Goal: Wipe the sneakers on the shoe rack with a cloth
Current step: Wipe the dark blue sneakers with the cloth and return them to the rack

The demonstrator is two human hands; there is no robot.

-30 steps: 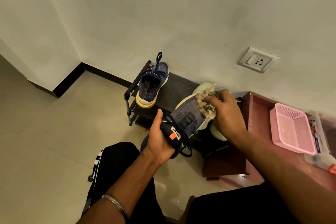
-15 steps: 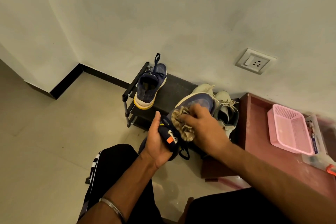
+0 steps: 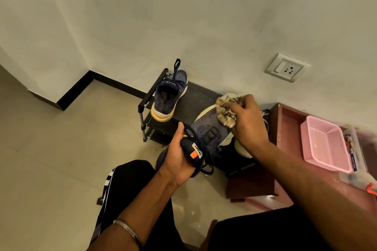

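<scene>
A pink basket rests below a wall socket.

The shoe rack has bare shelf between the blue sneaker at its left end and the held sneaker. Its right end seems crowded by pale shoes, and the wall stands close behind.

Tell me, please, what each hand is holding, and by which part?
Left hand holds the blue sneaker by its heel; right hand holds the bunched cloth.
</scene>
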